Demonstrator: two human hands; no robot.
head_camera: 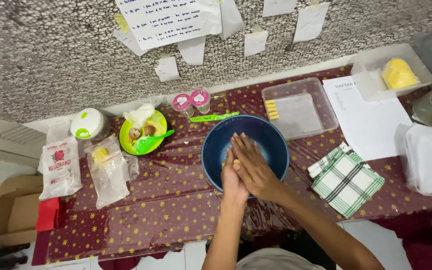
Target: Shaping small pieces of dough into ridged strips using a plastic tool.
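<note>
Both palms, left hand [231, 176] under right hand [250, 165], press a yellow dough bit [236, 161] over the blue bowl [216, 145], with dough sticks [272, 108] in the far clear tray [321, 100] and a white flour bag [60, 166] far left.

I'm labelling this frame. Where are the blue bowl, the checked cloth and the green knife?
blue bowl [213, 150]: head view, left inner wall.
checked cloth [346, 182]: head view, middle of the folded cloth.
green knife [213, 118]: head view, mid-length.
</note>
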